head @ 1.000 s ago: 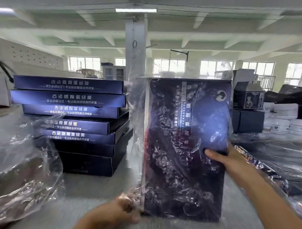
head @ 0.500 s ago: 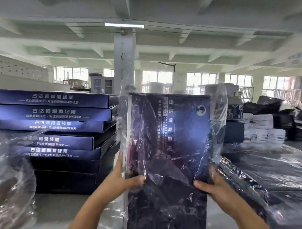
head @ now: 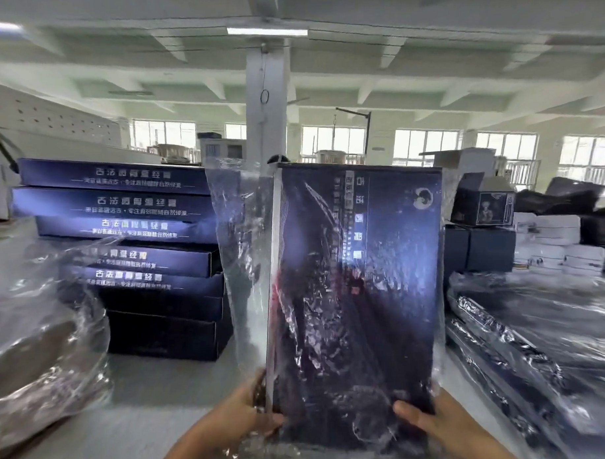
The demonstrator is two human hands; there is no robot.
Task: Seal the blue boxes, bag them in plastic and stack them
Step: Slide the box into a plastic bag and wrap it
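Note:
A dark blue box (head: 371, 268) stands upright on its short end in front of me, wrapped in a clear plastic bag (head: 240, 252) that sticks out loose along its left side. My left hand (head: 239, 413) grips the box's lower left edge through the plastic. My right hand (head: 434, 424) holds the lower right corner, thumb on the front face. Behind it on the left is a stack of several blue boxes (head: 130, 235) with white lettering on their sides.
Crumpled clear plastic (head: 40, 327) lies over something at the left. Bagged dark boxes (head: 525, 352) lie flat at the right. Further back right stand dark cartons (head: 483, 243) and white boxes (head: 555, 241). The grey tabletop (head: 155, 389) shows between stack and hands. A white pillar (head: 266, 103) rises behind.
Both hands have slid down from the box's middle to its bottom corners. The box stays upright in the bag.

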